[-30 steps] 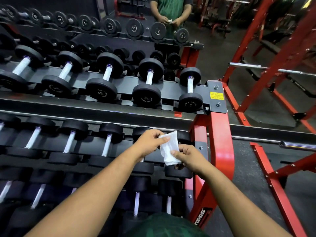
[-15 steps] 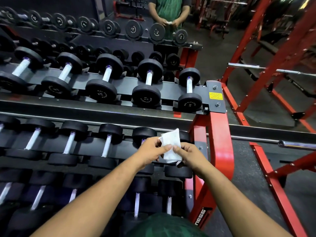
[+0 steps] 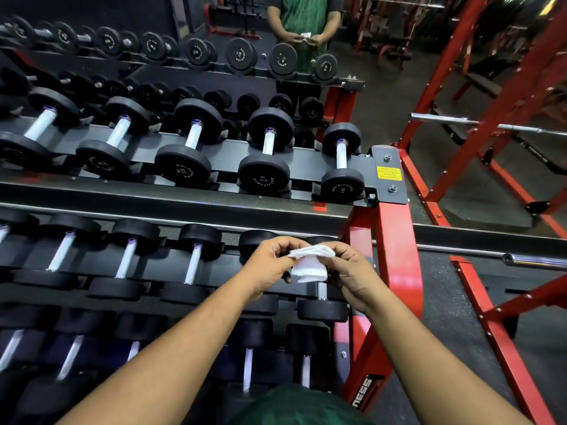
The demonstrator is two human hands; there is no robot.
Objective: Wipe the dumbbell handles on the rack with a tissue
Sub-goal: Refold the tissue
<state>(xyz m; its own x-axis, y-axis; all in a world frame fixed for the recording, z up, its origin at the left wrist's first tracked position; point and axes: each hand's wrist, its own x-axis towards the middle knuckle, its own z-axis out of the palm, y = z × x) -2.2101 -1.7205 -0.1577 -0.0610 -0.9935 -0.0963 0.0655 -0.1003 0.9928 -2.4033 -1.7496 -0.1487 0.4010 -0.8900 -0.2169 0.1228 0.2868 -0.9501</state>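
While both arms reach in from 6 o'clock, the left hand point(image 3: 270, 265) and right hand point(image 3: 346, 271) are pinching a bunched white tissue point(image 3: 308, 265) between them, fingers curled on its top edge from either side. It's held just above the rightmost dumbbell point(image 3: 322, 305) on the middle shelf of the rack point(image 3: 395, 256), and the lower edge seems to meet that dumbbell's handle, can't really tell. Rest of the row runs off toward 9 o'clock. Up at 12 there's a mirror point(image 3: 368, 50) showing a person in a green shirt. Red frames point(image 3: 503, 96) and a chrome barbell point(image 3: 478, 124) sit around 2 o'clock.
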